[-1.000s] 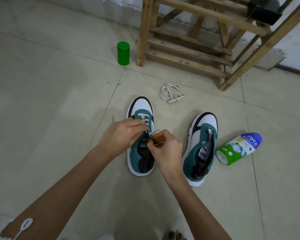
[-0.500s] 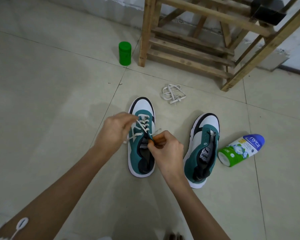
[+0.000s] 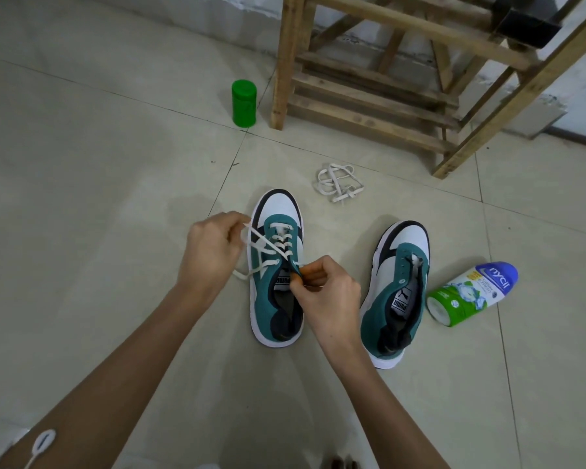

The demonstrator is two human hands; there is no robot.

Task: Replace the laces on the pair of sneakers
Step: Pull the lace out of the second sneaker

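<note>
Two teal, white and black sneakers stand side by side on the tiled floor. The left sneaker (image 3: 278,319) has a white lace (image 3: 268,247) threaded through its front eyelets. My left hand (image 3: 210,252) pinches one end of that lace, drawn out to the shoe's left. My right hand (image 3: 325,289) pinches the other lace end at the right eyelets beside the tongue. The right sneaker (image 3: 398,292) has no lace in its eyelets. A loose white lace (image 3: 339,184) lies bundled on the floor beyond the shoes.
A green and white bottle with a blue cap (image 3: 471,296) lies on its side right of the right sneaker. A green canister (image 3: 244,103) stands by the leg of a wooden rack (image 3: 386,79) at the back. Toes show at the bottom edge.
My left hand has moved left away from the shoe, drawing the lace end out. My right hand has stayed at the right eyelets.
</note>
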